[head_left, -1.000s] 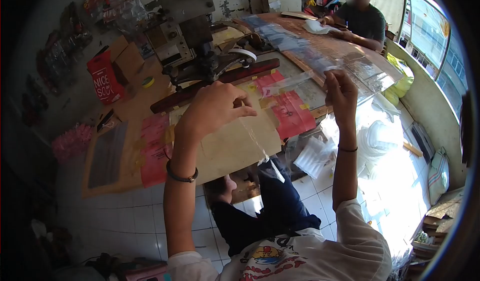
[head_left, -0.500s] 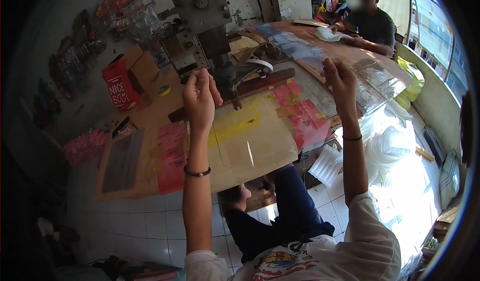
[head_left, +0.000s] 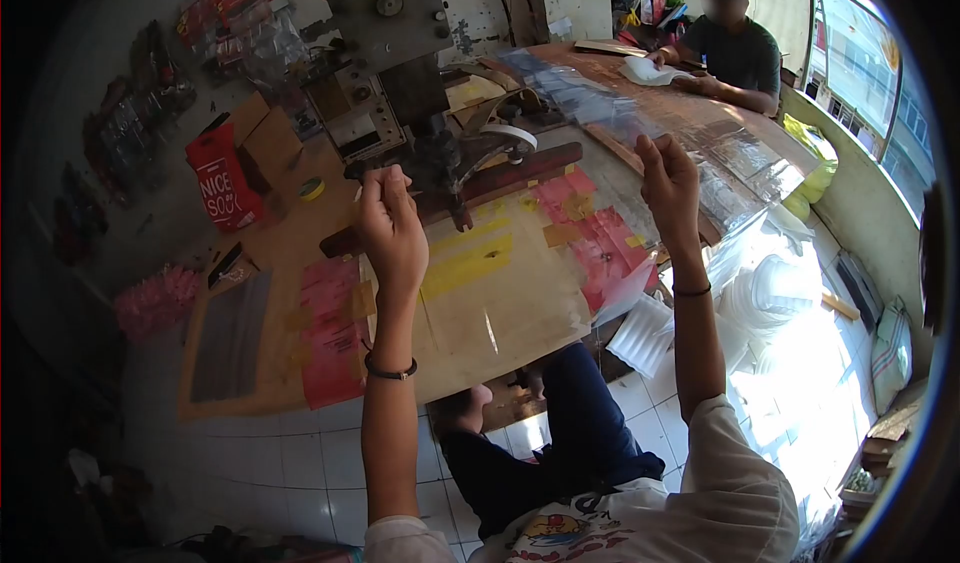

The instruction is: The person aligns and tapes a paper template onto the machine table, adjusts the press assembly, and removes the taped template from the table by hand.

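Note:
My left hand [head_left: 392,228] is raised over the near left of the board, its fingers closed in a pinch. My right hand [head_left: 668,183] is held up further right, also pinched closed. What they hold, if anything, is too clear or too small to make out. Below the right hand, a translucent plastic flap [head_left: 625,293] shows at the board's right edge; whether it hangs from my hand I cannot tell. Between my arms lies a tan board [head_left: 470,313] with yellow tape and red sheets [head_left: 332,333] at its sides. Beyond it stands a heavy press machine [head_left: 425,93].
A red pouch [head_left: 222,183], a cardboard box [head_left: 265,138] and a yellow tape roll [head_left: 311,189] sit on the left. A grey sheet [head_left: 230,338] lies near the front left. White plastic rolls [head_left: 775,293] stand right. Across the table sits another person [head_left: 740,58].
Both hands stay raised and closed; the left has dropped slightly. The view has shifted a little. The translucent flap at the board's right edge shows more plainly.

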`<state>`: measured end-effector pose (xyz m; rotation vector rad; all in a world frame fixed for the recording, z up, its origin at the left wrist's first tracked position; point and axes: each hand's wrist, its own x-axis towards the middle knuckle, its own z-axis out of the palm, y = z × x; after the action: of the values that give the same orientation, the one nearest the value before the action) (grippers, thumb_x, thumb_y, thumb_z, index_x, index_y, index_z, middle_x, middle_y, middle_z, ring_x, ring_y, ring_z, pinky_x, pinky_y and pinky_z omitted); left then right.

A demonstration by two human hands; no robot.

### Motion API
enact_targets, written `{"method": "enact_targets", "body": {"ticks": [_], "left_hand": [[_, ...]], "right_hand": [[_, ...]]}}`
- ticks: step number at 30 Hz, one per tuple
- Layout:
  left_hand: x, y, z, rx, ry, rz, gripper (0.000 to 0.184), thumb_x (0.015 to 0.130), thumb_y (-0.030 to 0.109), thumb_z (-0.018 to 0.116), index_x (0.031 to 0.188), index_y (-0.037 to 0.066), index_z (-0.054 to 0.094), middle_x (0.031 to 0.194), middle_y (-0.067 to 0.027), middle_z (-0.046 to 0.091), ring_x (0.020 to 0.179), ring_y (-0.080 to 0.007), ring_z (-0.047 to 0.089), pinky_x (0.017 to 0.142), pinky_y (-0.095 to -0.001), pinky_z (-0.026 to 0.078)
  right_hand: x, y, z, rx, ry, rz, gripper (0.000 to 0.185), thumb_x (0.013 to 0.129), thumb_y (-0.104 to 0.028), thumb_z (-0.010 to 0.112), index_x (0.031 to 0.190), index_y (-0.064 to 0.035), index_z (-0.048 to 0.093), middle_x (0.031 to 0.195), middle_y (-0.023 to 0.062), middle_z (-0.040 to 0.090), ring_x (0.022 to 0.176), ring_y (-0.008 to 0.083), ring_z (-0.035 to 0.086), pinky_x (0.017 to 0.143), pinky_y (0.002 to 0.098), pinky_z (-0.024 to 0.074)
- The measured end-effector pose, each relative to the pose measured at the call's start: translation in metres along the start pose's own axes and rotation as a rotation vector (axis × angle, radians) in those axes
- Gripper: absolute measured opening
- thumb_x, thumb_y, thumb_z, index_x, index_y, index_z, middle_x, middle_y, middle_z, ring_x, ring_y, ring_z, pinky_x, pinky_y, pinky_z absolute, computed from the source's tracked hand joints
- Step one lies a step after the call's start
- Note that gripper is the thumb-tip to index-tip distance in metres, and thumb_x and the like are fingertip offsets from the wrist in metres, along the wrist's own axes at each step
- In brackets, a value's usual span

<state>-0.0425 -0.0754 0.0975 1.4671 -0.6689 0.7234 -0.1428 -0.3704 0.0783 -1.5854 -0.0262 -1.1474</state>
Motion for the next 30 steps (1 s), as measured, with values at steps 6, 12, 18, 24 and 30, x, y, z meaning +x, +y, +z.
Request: {"method": "enact_targets", "body": {"ticks": [6, 12, 18, 24, 30], "left_hand": [[-0.003, -0.005, 0.002, 0.034, -0.01, 0.028, 0.032, 0.107, 0.028, 0.048, 0.084, 0.006, 0.051, 0.061, 0.0067, 0.035, 0.053, -0.0002, 0.032, 0.047, -0.0209, 0.025], [-0.011, -0.023, -0.009, 0.056, -0.048, -0.008, 0.026, 0.106, 0.022, 0.051, 0.09, 0.001, 0.055, 0.063, 0.0046, 0.04, 0.056, -0.0028, 0.036, 0.05, -0.0235, 0.03], [-0.021, -0.056, -0.015, 0.052, -0.033, -0.017, 0.027, 0.106, 0.025, 0.052, 0.088, 0.004, 0.054, 0.064, 0.0067, 0.038, 0.056, -0.0014, 0.034, 0.05, -0.0219, 0.028], [-0.035, -0.095, -0.022, 0.098, -0.03, 0.045, 0.02, 0.104, 0.017, 0.053, 0.09, 0.003, 0.054, 0.06, 0.0035, 0.041, 0.054, -0.0028, 0.035, 0.048, -0.0253, 0.027], [-0.038, -0.094, -0.026, 0.213, -0.086, 0.106, 0.019, 0.103, 0.016, 0.055, 0.091, 0.002, 0.054, 0.059, 0.0024, 0.041, 0.052, -0.0027, 0.035, 0.047, -0.0241, 0.028]], "right_hand": [[-0.004, 0.01, 0.001, -0.031, 0.003, 0.025, 0.031, 0.101, -0.031, 0.061, 0.078, -0.0113, 0.053, 0.06, -0.0106, 0.041, 0.048, -0.0025, 0.031, 0.042, 0.0189, 0.0232], [-0.007, 0.018, 0.007, -0.043, -0.004, 0.007, 0.033, 0.101, -0.03, 0.061, 0.076, -0.0107, 0.051, 0.06, -0.0101, 0.041, 0.049, -0.0022, 0.031, 0.043, 0.0195, 0.0239], [-0.016, 0.04, 0.016, -0.129, -0.038, -0.014, 0.035, 0.1, -0.029, 0.064, 0.074, -0.008, 0.051, 0.06, -0.0075, 0.044, 0.051, 0.0003, 0.036, 0.045, 0.0214, 0.0288], [-0.036, 0.077, 0.028, -0.189, -0.135, 0.123, 0.035, 0.1, -0.028, 0.063, 0.074, -0.0076, 0.05, 0.061, -0.0067, 0.045, 0.054, 0.0008, 0.039, 0.048, 0.0221, 0.0318], [-0.045, 0.09, 0.029, -0.246, -0.161, 0.165, 0.033, 0.099, -0.028, 0.065, 0.079, -0.0041, 0.056, 0.06, -0.0041, 0.051, 0.052, 0.0026, 0.046, 0.045, 0.024, 0.0341]]}}
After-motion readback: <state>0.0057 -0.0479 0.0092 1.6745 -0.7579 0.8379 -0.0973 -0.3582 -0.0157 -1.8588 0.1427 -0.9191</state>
